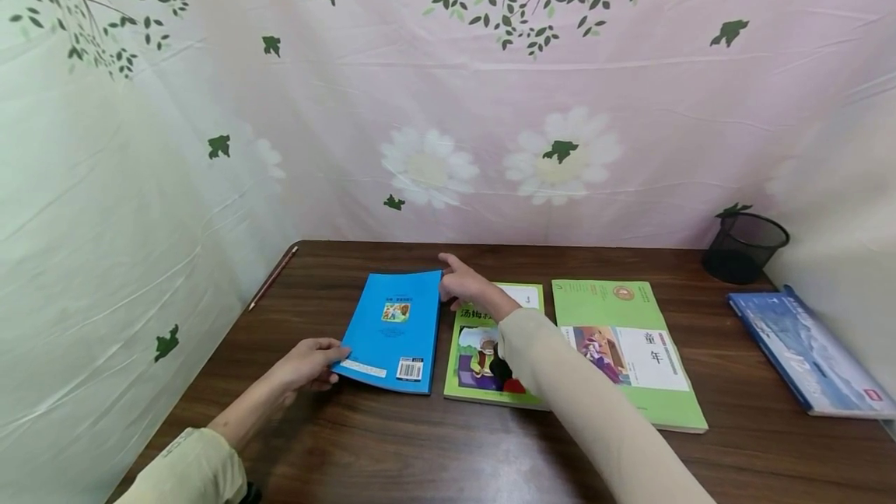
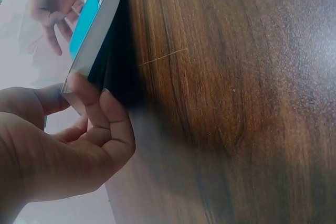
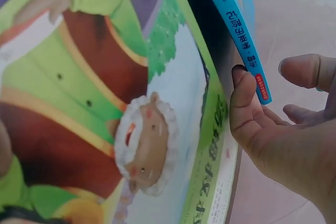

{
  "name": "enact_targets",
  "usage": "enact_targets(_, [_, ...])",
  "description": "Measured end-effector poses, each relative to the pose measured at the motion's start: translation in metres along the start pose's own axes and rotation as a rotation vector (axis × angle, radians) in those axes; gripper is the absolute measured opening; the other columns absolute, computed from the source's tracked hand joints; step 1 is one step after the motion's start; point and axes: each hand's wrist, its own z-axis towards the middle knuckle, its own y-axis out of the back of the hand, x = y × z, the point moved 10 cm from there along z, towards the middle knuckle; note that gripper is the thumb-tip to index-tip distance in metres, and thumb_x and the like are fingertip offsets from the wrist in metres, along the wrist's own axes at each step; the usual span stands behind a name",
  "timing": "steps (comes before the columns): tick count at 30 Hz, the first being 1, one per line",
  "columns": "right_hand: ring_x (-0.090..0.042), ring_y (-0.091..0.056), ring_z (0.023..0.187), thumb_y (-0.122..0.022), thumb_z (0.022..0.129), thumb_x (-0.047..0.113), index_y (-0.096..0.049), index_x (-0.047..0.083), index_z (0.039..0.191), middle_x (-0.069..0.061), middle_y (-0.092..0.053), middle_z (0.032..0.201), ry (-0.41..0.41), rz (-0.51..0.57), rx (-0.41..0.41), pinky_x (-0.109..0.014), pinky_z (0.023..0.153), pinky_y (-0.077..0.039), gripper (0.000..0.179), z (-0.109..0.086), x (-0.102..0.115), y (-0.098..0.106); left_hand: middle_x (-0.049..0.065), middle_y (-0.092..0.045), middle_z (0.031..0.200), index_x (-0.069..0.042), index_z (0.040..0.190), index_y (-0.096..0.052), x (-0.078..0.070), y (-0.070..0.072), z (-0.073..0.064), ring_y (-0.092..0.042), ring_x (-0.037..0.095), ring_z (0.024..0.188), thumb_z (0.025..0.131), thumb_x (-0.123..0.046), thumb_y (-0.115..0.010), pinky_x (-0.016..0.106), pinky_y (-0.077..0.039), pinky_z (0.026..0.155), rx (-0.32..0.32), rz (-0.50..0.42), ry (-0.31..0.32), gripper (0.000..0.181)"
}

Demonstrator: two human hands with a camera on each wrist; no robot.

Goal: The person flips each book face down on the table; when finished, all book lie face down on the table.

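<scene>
A blue paperback book lies back cover up, its barcode near the bottom edge. At its lower left corner, my left hand pinches the book between thumb and fingers. The left wrist view shows the page edges bent and raised off the table there. My right hand is at the upper right corner. In the right wrist view its fingers touch the spine from below, while the thumb stands away from the cover. The right forearm crosses over a green-yellow book with a cartoon cover.
Right of these lies a larger green book. A blue-white book is at the table's right edge, with a black mesh pen holder behind it. A pencil lies along the left edge of the brown table.
</scene>
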Motion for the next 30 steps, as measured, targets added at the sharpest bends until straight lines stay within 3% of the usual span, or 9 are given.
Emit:
enact_targets(10, [-0.028,-0.055,0.085,-0.054,0.09,0.003,-0.012,0.019,0.162,-0.017,-0.033,0.157,0.003,0.007,0.019,-0.036,0.068,-0.051,0.084,0.004,-0.004,-0.001,0.009,-0.067,0.094,0.01,0.137,-0.05,0.003,0.001,0.003,-0.065,0.017,0.073,0.104,-0.027,-0.053,0.034,-0.057,0.072,0.013,0.004,0.031,0.049])
enact_targets(19, [-0.029,-0.061,0.106,-0.057,0.095,0.012,-0.012,0.017,0.162,-0.018,-0.044,0.15,-0.005,-0.025,0.026,-0.036,0.071,-0.052,0.081,0.003,-0.005,-0.002,0.01,-0.066,0.098,0.008,0.137,-0.05,0.008,0.003,0.004,-0.064,0.017,0.075,0.103,-0.028,-0.055,0.033,-0.055,0.071,0.006,0.023,0.05,0.05])
enact_targets(30, [-0.031,-0.062,0.102,-0.059,0.097,0.016,-0.011,0.017,0.162,-0.018,-0.05,0.145,-0.014,-0.047,0.023,-0.034,0.066,-0.051,0.081,0.0,-0.005,-0.002,0.01,-0.067,0.101,0.007,0.138,-0.05,0.012,0.005,0.005,-0.067,0.016,0.079,0.103,-0.03,-0.055,0.033,-0.055,0.071,0.029,0.026,0.053,0.051])
